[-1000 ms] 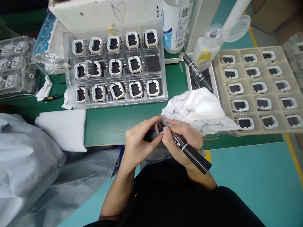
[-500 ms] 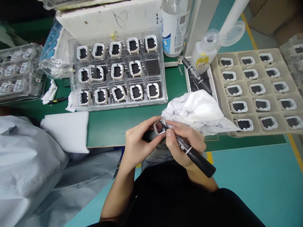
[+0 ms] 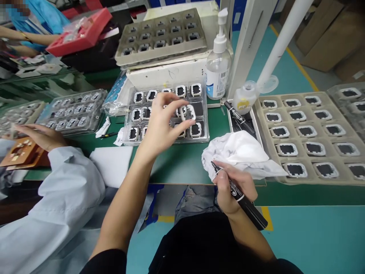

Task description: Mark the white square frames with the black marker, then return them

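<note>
white frame (image 3: 190, 112) | small, rounded-square, pinched in left hand (image 3: 159, 123) above clear tray (image 3: 205, 129) | right hand (image 3: 235, 186) grips black marker (image 3: 242, 199)

The left hand (image 3: 159, 127) hides several clear tray (image 3: 203, 135) pockets.

bright, even overhead light with soft, faint shadows; mild glare on the clear plastic blister tray (image 3: 199, 135); wide-angle bending at the edges; the raised left hand (image 3: 161, 121) slightly motion-blurred.

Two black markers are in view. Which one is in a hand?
The black marker gripped by the right hand, near the white cloth. The other marker lies untouched.
</note>
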A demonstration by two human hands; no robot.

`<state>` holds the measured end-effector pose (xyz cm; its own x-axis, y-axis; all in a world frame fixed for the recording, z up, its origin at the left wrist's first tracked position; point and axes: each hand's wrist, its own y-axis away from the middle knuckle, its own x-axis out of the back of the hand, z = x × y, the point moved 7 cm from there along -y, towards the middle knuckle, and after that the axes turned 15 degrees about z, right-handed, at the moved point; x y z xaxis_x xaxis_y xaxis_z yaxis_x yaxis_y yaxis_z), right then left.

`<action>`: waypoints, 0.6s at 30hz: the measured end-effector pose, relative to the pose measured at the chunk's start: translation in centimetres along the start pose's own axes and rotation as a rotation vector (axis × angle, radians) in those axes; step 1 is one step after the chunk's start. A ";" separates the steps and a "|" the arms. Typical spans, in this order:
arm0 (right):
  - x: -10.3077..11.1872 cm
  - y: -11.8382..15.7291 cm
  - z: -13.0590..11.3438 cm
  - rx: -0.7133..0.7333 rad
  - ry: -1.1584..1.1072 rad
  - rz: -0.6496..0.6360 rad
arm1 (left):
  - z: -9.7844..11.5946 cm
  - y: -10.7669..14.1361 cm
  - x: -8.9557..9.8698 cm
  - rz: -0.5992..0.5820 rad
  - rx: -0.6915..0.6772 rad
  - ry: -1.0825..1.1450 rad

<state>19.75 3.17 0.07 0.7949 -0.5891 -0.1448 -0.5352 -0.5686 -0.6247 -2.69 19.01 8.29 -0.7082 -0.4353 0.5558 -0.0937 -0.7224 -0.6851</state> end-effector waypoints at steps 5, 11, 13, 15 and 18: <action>0.3 -0.1 0.0 -0.014 0.002 0.050 | -1.8 -3.0 -5.2 -0.110 -0.085 -0.102; 0.6 0.3 0.7 -0.003 -0.017 0.080 | -3.2 -2.9 -1.3 0.029 -0.036 -0.177; 0.7 0.4 0.9 -0.005 -0.015 0.091 | -5.0 -2.7 1.8 0.105 0.079 -0.277; 0.8 0.5 1.0 -0.010 -0.027 0.099 | -7.2 -2.2 4.6 0.140 0.221 -0.426; 0.7 0.5 1.0 -0.017 -0.033 0.087 | -8.9 -1.4 6.6 0.033 0.331 -0.561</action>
<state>20.33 3.01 -1.10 0.7541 -0.6174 -0.2237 -0.6073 -0.5261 -0.5953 -13.44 21.96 8.69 -0.2254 -0.6096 0.7600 0.2056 -0.7922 -0.5745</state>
